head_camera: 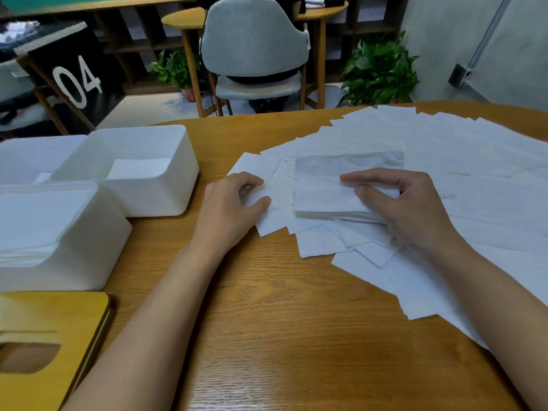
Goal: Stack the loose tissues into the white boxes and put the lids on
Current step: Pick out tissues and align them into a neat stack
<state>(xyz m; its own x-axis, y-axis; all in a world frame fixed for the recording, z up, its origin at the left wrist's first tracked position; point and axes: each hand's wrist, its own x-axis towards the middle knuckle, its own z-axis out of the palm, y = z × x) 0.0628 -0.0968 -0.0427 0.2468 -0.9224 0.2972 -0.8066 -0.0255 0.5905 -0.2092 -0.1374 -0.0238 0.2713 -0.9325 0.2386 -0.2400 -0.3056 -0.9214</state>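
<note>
Right hand (412, 206) is gripping a small squared-up stack of white paper tissues (326, 188), sitting on the loose white tissues (474, 161) fanned over the wooden tabletop (281, 307). Left hand (234, 206) is pinching one sheet's edge just beside it. Open white plastic boxes (160, 200) sit off to the left, nearest one pretty full.

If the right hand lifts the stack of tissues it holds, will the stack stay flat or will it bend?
Probably it bends: the stack is thin, soft sheets, and the right hand grips only one edge, so the far side likely droops. It looks light. Sheets may slip apart, since nothing binds them.
</note>
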